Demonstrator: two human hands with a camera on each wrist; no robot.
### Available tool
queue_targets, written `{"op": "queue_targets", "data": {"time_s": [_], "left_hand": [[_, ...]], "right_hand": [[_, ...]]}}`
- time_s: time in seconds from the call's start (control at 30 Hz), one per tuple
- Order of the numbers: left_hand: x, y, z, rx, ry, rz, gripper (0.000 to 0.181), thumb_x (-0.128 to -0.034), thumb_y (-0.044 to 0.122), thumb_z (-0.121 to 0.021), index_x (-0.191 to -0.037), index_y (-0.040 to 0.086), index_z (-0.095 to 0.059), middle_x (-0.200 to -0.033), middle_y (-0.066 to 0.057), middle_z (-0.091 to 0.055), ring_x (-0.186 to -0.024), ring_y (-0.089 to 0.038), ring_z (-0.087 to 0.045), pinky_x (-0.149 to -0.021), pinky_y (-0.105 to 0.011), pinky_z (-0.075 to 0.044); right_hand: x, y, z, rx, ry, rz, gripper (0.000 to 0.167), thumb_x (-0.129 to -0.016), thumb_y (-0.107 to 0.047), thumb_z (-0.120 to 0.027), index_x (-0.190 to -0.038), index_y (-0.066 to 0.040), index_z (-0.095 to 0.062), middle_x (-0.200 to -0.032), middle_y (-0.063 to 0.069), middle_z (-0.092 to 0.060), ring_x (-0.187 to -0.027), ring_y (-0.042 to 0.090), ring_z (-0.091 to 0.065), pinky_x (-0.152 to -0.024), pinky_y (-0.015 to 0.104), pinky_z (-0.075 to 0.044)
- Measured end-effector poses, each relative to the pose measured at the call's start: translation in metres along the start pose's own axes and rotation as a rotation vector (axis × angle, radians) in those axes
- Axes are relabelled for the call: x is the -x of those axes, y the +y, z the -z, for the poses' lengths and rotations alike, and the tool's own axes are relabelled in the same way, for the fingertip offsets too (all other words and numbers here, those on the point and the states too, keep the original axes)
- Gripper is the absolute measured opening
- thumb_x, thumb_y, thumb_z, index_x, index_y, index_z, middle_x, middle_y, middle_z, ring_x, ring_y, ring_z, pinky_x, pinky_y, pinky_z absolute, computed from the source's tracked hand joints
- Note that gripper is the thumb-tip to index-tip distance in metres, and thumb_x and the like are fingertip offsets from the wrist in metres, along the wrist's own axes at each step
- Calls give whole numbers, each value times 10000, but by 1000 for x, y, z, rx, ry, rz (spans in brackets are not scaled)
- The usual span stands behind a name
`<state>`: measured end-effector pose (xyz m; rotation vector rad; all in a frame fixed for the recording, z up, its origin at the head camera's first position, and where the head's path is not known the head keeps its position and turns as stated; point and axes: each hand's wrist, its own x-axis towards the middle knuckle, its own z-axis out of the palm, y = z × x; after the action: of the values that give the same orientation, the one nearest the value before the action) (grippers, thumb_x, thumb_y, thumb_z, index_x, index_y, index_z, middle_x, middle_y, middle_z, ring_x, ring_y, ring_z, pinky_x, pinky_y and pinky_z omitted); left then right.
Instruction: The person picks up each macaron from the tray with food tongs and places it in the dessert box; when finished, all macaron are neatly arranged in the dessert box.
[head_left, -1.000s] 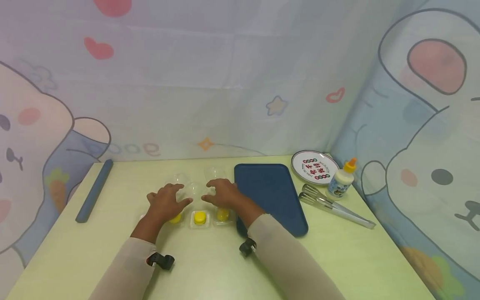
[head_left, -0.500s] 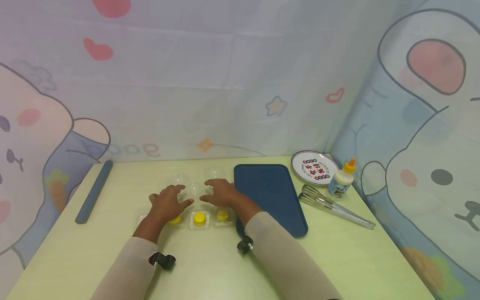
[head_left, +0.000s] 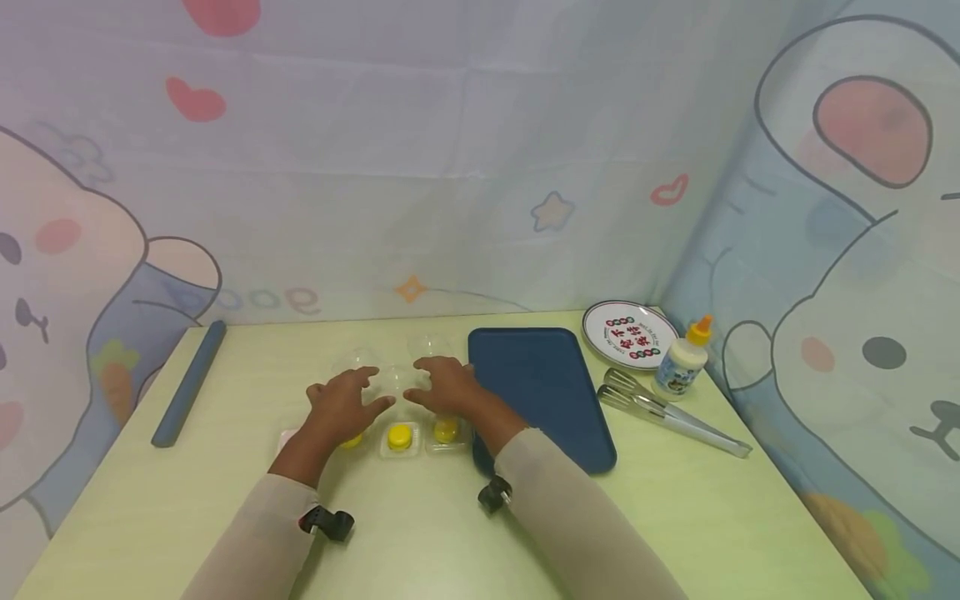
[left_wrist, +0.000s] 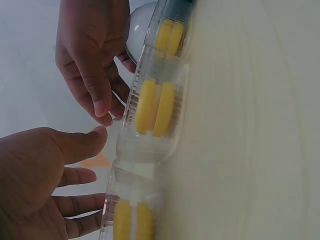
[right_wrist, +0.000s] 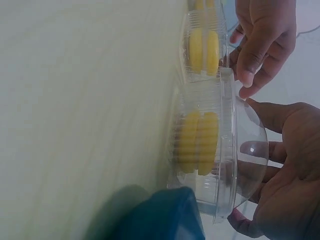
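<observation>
Several small clear plastic boxes stand in a row in the head view, with a yellow macaron point(head_left: 400, 436) in the middle one. Behind them, a clear dome lid point(head_left: 393, 380) lies between my hands. My left hand point(head_left: 341, 406) reaches over the left boxes, fingers spread; in the left wrist view its thumb is near a box's rim. My right hand point(head_left: 452, 388) reaches behind the box on the right, whose dome point(right_wrist: 251, 150) covers a macaron point(right_wrist: 198, 142). Whether either hand touches the middle lid cannot be told. Both hands look loosely bent, with no grip visible.
A blue tray point(head_left: 540, 392) lies right of the boxes. Beyond it are a plate point(head_left: 632, 335), metal tongs point(head_left: 675, 421) and a white bottle with a yellow cap point(head_left: 681, 367). A grey-blue bar point(head_left: 190, 383) lies far left. More clear lids point(head_left: 430, 344) lie behind the hands.
My left hand has shifted slightly to the right, and the middle dome lid also sits a little further right. My right hand has barely moved.
</observation>
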<state>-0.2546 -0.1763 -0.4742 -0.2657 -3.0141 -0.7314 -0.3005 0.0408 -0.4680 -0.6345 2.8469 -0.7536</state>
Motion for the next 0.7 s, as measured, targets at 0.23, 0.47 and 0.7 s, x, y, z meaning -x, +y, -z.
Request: {"op": "queue_targets", "data": {"time_s": [0.23,0.47,0.7], "left_hand": [[2,5,-1,30,11,-36,643,-1052,394,-721,-1563,42,-550,-1388,-253,-731,-1279,-450,-702,-1105,-768,-319],[8,11,4,59,23,-66,625,-1053,374,-725,-1559,51,-553,-1354,-245,-752,-1260,-456,-712,-1124,-782,-307],[15,16,11,155,27,-105,618,-1065,343,-715,-1565,29,-533,-1334,-251,-761,-1256,-491,-710,-1130,-861,-312]], "right_hand": [[6,0,-1,-12,50,-27,638,-1016,-432,-773,-1549,-124,-607,-1539,94,-672,-1397,313,-656,-1171,670,-389],[11,1,-4,-24,134,-28,723,-955,-415,-859,-1551,-102,-594,-1454,110,-697,-1225,253,-734,-1051,565,-440],[14,3,-3,-63,180,-24,775,-939,-437,-874,-1559,-72,-585,-1495,123,-654,-1227,261,-729,-1067,596,-443]]}}
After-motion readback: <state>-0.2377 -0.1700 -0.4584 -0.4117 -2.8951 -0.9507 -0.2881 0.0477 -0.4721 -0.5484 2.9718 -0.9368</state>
